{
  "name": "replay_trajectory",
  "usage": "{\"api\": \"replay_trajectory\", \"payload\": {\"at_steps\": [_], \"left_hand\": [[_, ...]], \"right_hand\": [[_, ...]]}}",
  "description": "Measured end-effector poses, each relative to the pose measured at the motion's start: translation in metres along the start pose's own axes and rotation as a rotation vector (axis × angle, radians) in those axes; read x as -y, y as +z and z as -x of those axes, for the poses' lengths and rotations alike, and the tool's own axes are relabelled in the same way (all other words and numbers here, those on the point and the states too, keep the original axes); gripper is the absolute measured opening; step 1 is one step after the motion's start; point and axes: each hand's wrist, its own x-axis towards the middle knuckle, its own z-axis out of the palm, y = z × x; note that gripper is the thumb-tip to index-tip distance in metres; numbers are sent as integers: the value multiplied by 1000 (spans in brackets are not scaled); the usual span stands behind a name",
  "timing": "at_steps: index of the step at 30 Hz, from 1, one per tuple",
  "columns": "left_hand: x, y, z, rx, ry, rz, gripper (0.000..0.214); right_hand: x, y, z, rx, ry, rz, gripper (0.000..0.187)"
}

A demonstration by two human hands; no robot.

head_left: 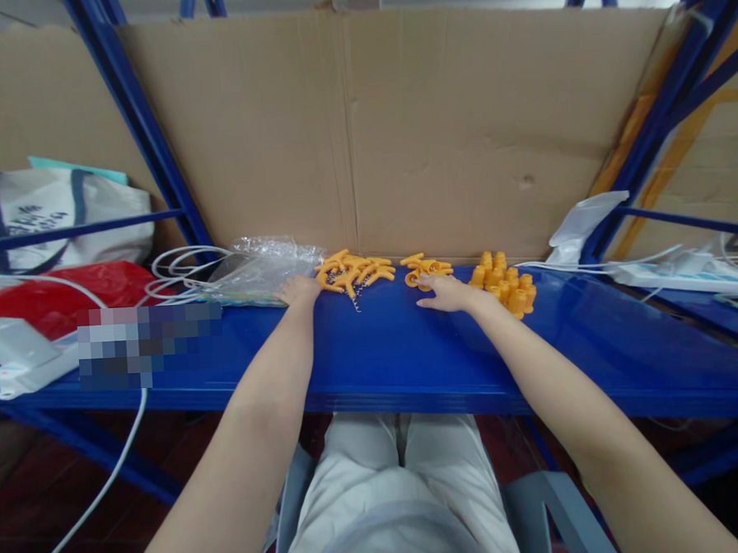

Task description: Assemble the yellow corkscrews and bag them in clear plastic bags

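Both my arms reach out over a blue metal shelf (379,350). My left hand (300,290) rests at the edge of a pile of orange forked plastic pieces (351,272), its fingers curled at the nearest pieces. My right hand (445,293) lies flat with its fingers stretched toward a smaller heap of the same orange pieces (428,267). Just right of that hand stands a cluster of orange peg-like parts (506,284), upright and close together.
A clear plastic bag (260,266) and coiled white cables (176,266) lie left of the pile. A tote bag (50,215) and red bag (66,292) sit far left. A white power strip (678,275) lies at right. Cardboard (361,128) backs the shelf.
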Motion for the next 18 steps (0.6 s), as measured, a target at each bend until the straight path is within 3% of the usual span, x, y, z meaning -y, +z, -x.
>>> {"api": "replay_trajectory", "payload": {"at_steps": [4,10,18], "left_hand": [[-1,-1,0,-12,15,-2,60],[-1,-4,-2,60,41,-19,62],[-6,-11,14,-6,8,-38,64]], "right_hand": [[-2,3,-3,-1,-1,-5,62],[-1,3,-3,-1,-10,-11,59],[-2,3,-2,-2,-23,13,58]]}}
